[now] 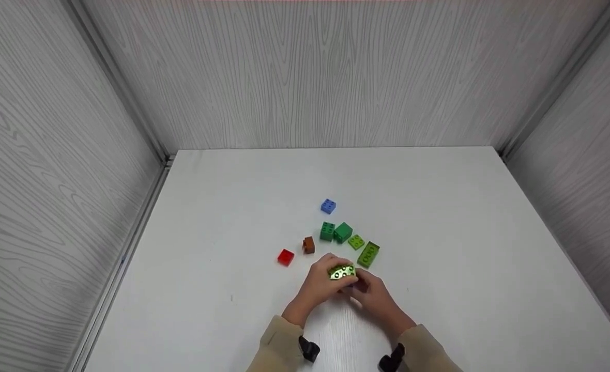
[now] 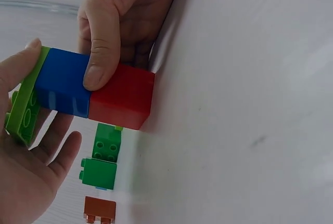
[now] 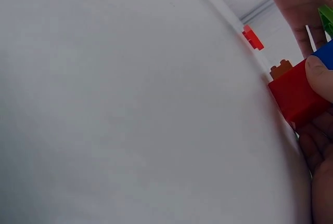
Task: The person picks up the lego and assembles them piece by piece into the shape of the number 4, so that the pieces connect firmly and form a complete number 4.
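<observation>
Both hands hold one stack: a lime-green brick (image 2: 23, 102) on top, a blue brick (image 2: 62, 81) in the middle and a red brick (image 2: 122, 96) at the bottom. My left hand (image 1: 321, 283) grips the lime-green end, which faces up in the head view with its studs showing. From the other side my right hand (image 1: 376, 298) pinches the stack, its thumb lying across the seam between blue and red in the left wrist view. In the right wrist view, the red brick's plain sides show, with fingers beneath it.
Beyond the hands lie a small red brick (image 1: 285, 257), a brown brick (image 1: 309, 245), two dark green bricks (image 1: 327, 231), a small lime-green brick (image 1: 356, 242), a longer lime-green brick (image 1: 368, 254) and a blue brick (image 1: 328, 206). Grey wood-grain panels (image 1: 305, 77) border the white table (image 1: 222, 196).
</observation>
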Demonstrator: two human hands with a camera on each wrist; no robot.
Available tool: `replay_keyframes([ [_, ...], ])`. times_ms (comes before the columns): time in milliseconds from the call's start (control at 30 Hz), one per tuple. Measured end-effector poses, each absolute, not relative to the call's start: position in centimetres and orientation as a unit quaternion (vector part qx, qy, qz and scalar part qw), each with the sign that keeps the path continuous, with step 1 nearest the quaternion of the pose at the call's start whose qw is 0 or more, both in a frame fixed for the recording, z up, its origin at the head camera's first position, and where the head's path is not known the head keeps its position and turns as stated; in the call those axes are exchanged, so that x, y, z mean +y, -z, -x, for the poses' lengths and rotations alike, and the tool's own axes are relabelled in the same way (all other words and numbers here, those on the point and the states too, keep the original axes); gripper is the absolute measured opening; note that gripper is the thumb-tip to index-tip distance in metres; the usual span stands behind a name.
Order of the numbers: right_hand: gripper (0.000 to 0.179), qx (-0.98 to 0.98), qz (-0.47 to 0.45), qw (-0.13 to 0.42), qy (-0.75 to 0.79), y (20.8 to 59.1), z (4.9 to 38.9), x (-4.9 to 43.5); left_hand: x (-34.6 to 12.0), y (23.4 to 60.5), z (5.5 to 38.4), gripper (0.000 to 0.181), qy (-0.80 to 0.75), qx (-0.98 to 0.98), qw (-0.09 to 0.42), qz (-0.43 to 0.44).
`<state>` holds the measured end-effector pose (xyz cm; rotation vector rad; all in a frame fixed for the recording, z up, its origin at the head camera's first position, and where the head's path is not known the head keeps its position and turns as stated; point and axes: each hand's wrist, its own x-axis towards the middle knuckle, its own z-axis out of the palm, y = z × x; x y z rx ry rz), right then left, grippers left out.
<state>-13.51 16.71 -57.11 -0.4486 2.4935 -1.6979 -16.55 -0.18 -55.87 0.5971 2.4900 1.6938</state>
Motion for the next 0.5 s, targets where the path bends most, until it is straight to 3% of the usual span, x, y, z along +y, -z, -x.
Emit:
replay_keyframes([
  [233,0.047,0.802,0.161,0.047,0.574,56.2,13.8,16.7,-0.2,55.8,16.6,0.033,-0.568,0.796,0.021,-0.206],
  [500,0.040,0.809,0.193,-0.016,0.555,55.8,13.8,16.7,0.0,55.6,16.6,0.032,-0.549,0.807,0.011,-0.218],
])
